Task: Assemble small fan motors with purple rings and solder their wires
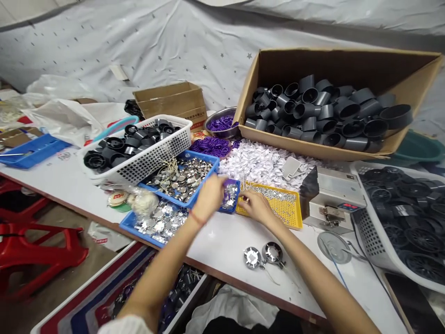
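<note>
My left hand (210, 194) is over the right edge of the blue tray of round metal parts (194, 174), next to a small blue tray (230, 197) of shiny pieces. Motion smears its fingers, and what they hold, if anything, cannot be made out. My right hand (255, 204) reaches over the left end of the yellow tray (287, 208) of small metal pieces. Its fingers are bent together at the tray's edge, with their tips too small to read. Nearer me on the table lie two round dark-and-silver parts (252, 258) with thin wires.
A big cardboard box (313, 139) of dark cylinders stands behind. White pieces (257, 160) and purple rings (212, 146) are heaped before it. A metal machine (330, 190) and a white basket (371, 236) are on the right, another white basket (139, 162) on the left.
</note>
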{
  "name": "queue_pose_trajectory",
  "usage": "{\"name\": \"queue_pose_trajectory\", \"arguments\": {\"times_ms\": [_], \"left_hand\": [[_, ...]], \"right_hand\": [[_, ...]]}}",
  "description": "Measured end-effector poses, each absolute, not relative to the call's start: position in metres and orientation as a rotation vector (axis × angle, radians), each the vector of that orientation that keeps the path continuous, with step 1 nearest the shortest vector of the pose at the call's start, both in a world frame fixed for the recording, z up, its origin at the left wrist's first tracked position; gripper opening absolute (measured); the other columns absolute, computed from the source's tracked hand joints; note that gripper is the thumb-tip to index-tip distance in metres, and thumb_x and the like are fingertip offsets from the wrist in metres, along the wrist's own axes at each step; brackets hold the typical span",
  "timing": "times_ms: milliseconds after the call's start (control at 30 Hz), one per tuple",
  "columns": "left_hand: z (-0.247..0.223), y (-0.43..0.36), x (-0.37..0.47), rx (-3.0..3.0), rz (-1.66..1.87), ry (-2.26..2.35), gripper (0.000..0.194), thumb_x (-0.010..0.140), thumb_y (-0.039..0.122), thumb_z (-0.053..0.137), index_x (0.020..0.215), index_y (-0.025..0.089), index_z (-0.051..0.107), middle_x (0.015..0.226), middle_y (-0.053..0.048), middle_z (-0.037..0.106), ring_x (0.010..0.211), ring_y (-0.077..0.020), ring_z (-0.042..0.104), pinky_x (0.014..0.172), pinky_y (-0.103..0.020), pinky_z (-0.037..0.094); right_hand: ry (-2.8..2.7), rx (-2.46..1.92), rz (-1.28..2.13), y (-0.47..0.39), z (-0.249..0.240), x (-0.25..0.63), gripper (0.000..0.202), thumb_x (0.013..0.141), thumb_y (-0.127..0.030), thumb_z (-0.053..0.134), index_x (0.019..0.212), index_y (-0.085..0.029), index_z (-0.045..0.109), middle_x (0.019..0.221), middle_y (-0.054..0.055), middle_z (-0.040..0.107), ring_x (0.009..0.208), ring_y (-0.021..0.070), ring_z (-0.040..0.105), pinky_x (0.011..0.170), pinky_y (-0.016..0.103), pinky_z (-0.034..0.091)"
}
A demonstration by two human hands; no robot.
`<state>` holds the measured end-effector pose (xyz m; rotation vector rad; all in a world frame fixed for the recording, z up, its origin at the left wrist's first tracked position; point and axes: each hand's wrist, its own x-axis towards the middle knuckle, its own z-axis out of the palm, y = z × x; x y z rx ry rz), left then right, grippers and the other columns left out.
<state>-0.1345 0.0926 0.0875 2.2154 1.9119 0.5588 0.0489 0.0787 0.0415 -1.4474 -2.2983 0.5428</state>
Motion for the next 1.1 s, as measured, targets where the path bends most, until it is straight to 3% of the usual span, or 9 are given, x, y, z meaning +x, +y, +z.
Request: {"name": "queue_pose_trajectory", "arguments": {"times_ms": [100, 233, 400, 533, 667, 767, 900, 1000, 1100], "left_hand": [[0.024, 0.013, -0.144, 2.118, 0.325, 1.988, 0.038, 0.085, 0.007, 0.045, 0.107, 0.021, 0.072, 0.086, -0.008, 0.069, 0.08, -0.0224, 0.066, 0.073, -0.03, 0.05], [-0.025, -0.024, -0.158, 2.014, 0.217, 2.142, 0.05, 0.087, 0.006, 0.039, 0.13, 0.024, 0.059, 0.104, -0.011, 0.065, 0.088, -0.0228, 0.065, 0.073, -0.032, 0.049], [-0.021, -0.027, -0.153, 2.271, 0.117, 2.096, 0.054, 0.09, 0.007, 0.032, 0.141, 0.018, 0.045, 0.113, -0.016, 0.059, 0.1, -0.0271, 0.055, 0.086, -0.041, 0.043], [-0.024, -0.036, -0.135, 2.374, 0.056, 1.904, 0.052, 0.091, 0.011, 0.032, 0.141, 0.011, 0.044, 0.11, -0.018, 0.059, 0.095, -0.0281, 0.053, 0.082, -0.041, 0.041], [-0.028, -0.039, -0.13, 2.333, 0.068, 1.81, 0.061, 0.085, 0.006, 0.036, 0.146, 0.017, 0.038, 0.118, -0.017, 0.057, 0.102, -0.0275, 0.054, 0.085, -0.04, 0.039], [-0.026, -0.039, -0.135, 2.284, 0.159, 1.734, 0.066, 0.082, 0.013, 0.048, 0.147, 0.015, 0.035, 0.124, -0.018, 0.055, 0.111, -0.0299, 0.052, 0.092, -0.042, 0.037], [-0.031, -0.039, -0.132, 2.195, 0.352, 1.753, 0.064, 0.082, 0.043, 0.062, 0.137, 0.016, 0.046, 0.125, -0.018, 0.056, 0.116, -0.0327, 0.05, 0.101, -0.048, 0.032], [-0.04, -0.04, -0.126, 2.157, 0.495, 1.728, 0.054, 0.083, 0.043, 0.062, 0.131, 0.02, 0.051, 0.119, -0.013, 0.062, 0.118, -0.0299, 0.051, 0.111, -0.052, 0.02], [-0.045, -0.043, -0.127, 2.162, 0.592, 1.715, 0.061, 0.084, 0.036, 0.062, 0.139, 0.021, 0.043, 0.122, -0.011, 0.062, 0.122, -0.0294, 0.049, 0.115, -0.055, 0.01]], "right_hand": [[-2.375, -1.446, 0.484, 0.095, 0.035, 0.017, 0.02, 0.09, -0.024, 0.057, 0.106, -0.021, 0.07, 0.103, 0.009, 0.069, 0.092, 0.0207, 0.064, 0.076, 0.029, 0.044], [-2.413, -1.455, 0.43, 0.096, 0.025, -0.006, 0.019, 0.09, -0.017, 0.053, 0.094, -0.015, 0.071, 0.101, 0.015, 0.066, 0.096, 0.0248, 0.061, 0.081, 0.034, 0.042], [-2.368, -1.459, 0.485, 0.087, 0.027, -0.002, 0.019, 0.09, -0.016, 0.051, 0.093, -0.015, 0.069, 0.103, 0.013, 0.067, 0.101, 0.0241, 0.058, 0.088, 0.036, 0.039], [-2.327, -1.477, 0.718, 0.062, 0.024, 0.017, 0.009, 0.082, -0.017, 0.061, 0.085, -0.017, 0.069, 0.084, 0.005, 0.071, 0.076, 0.0156, 0.062, 0.071, 0.027, 0.043], [-2.291, -1.549, 0.928, 0.038, 0.009, 0.037, 0.009, 0.07, -0.007, 0.067, 0.071, -0.017, 0.067, 0.066, 0.0, 0.069, 0.062, 0.0122, 0.061, 0.06, 0.022, 0.041], [-2.246, -1.618, 0.989, 0.032, -0.001, 0.047, 0.007, 0.071, -0.008, 0.067, 0.071, -0.015, 0.067, 0.067, 0.002, 0.069, 0.061, 0.0122, 0.061, 0.06, 0.022, 0.041], [-2.279, -1.596, 1.071, 0.034, -0.005, 0.042, 0.004, 0.075, -0.013, 0.067, 0.074, -0.016, 0.068, 0.071, 0.001, 0.07, 0.065, 0.012, 0.061, 0.061, 0.021, 0.041], [-2.338, -1.575, 1.079, 0.035, -0.002, 0.031, 0.01, 0.076, -0.01, 0.064, 0.074, -0.018, 0.069, 0.071, 0.001, 0.07, 0.069, 0.0136, 0.061, 0.062, 0.023, 0.038], [-2.358, -1.618, 1.049, 0.035, 0.001, 0.026, 0.012, 0.075, -0.009, 0.063, 0.073, -0.019, 0.069, 0.075, 0.003, 0.07, 0.072, 0.0158, 0.061, 0.063, 0.025, 0.036]]}}
